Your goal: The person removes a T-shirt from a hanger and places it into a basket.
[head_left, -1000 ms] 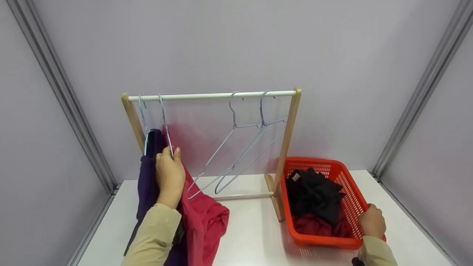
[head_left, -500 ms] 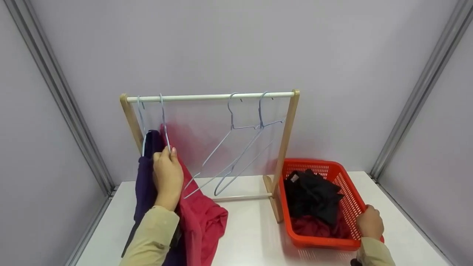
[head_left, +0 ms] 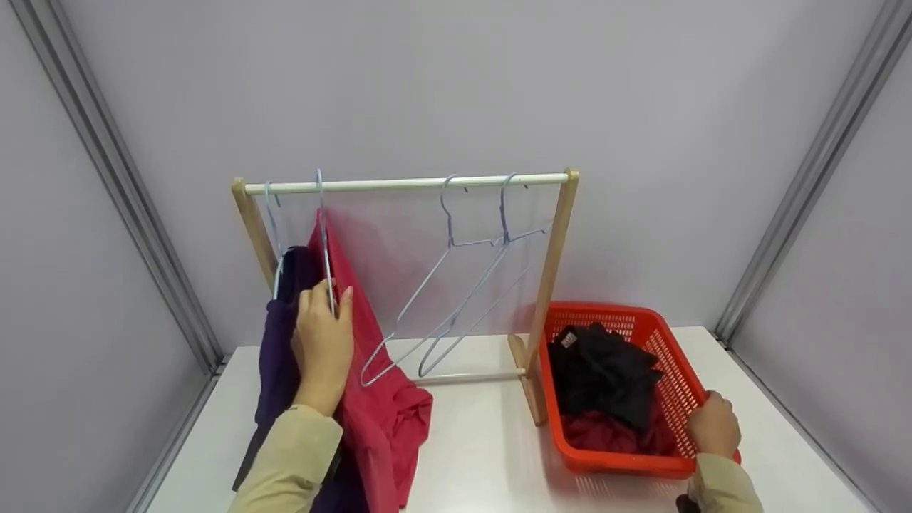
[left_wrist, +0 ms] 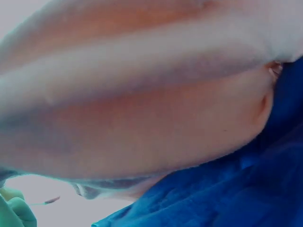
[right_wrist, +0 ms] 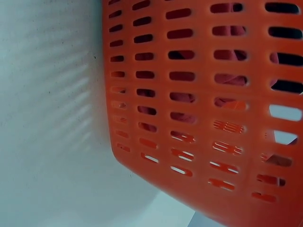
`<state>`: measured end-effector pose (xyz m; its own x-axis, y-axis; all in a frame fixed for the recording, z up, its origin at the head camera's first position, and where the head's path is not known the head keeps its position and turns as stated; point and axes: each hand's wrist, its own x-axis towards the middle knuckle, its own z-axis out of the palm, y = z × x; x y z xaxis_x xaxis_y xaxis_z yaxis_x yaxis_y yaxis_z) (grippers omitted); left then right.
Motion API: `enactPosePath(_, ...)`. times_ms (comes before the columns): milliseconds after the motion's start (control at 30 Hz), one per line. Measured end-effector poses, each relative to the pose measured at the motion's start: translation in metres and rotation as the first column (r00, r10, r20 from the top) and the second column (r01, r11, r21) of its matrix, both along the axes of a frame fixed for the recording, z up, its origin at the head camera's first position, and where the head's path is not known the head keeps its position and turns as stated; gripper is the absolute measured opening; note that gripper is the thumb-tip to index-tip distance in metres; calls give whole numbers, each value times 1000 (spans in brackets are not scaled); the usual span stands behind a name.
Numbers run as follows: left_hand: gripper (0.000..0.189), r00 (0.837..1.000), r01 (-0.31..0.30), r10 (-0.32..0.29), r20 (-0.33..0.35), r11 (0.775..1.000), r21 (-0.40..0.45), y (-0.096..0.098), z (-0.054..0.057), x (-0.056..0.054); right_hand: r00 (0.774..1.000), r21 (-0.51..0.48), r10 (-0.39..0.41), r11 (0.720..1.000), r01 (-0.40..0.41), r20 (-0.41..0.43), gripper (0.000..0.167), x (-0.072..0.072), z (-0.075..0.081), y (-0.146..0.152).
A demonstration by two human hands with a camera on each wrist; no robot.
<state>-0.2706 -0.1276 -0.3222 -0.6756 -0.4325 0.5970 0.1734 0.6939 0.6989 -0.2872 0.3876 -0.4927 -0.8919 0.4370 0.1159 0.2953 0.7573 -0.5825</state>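
In the head view my left hand [head_left: 324, 349] pinches a pale wire hanger [head_left: 325, 246] that carries a pink-red garment [head_left: 377, 399]. The hook of that hanger rises a little above the rail of the clothes rack [head_left: 385, 184]. Just left of it hangs a dark purple garment [head_left: 278, 356] on a second wire hanger [head_left: 273, 221]. At the right, the fingers of my right hand [head_left: 714, 425] curl over the rim of a red plastic basket [head_left: 627, 463]. The left wrist view is mostly filled by my hand, with blue-looking cloth [left_wrist: 203, 198] below.
Two bare wire hangers, one nearer [head_left: 420, 288] and one farther right [head_left: 476, 291], hang on the rack's right half. Black clothing [head_left: 605, 377] and dark red clothing [head_left: 605, 432] lie in the basket, beside the rack's wooden post [head_left: 552, 271]. Grey walls enclose the white table [head_left: 484, 442].
My left hand's hanger has moved up and slightly right, its hook now higher above the rail. The pink-red garment's top has risen with it. The right hand stays at the basket rim.
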Motion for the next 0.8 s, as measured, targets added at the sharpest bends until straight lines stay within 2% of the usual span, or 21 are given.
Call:
enactPosePath(200,31,996,1,-5,-85,999,-50,-3,-12,1,1000,17,-7,1000,8,-27,44,0,-1,-1)
enactPosePath(433,38,986,46,-52,-158,998,-43,-8,-25,2,1000,15,1,1000,-1,-7,45,-1,-3,1)
enactPosePath(600,32,972,101,-108,-210,994,-46,-12,-37,1,1000,12,0,1000,1,-8,45,-1,-3,1)
enactPosePath(800,27,948,176,-169,-269,984,2,-19,-52,-2,1000,2,-4,1000,4,-13,46,0,-2,1)
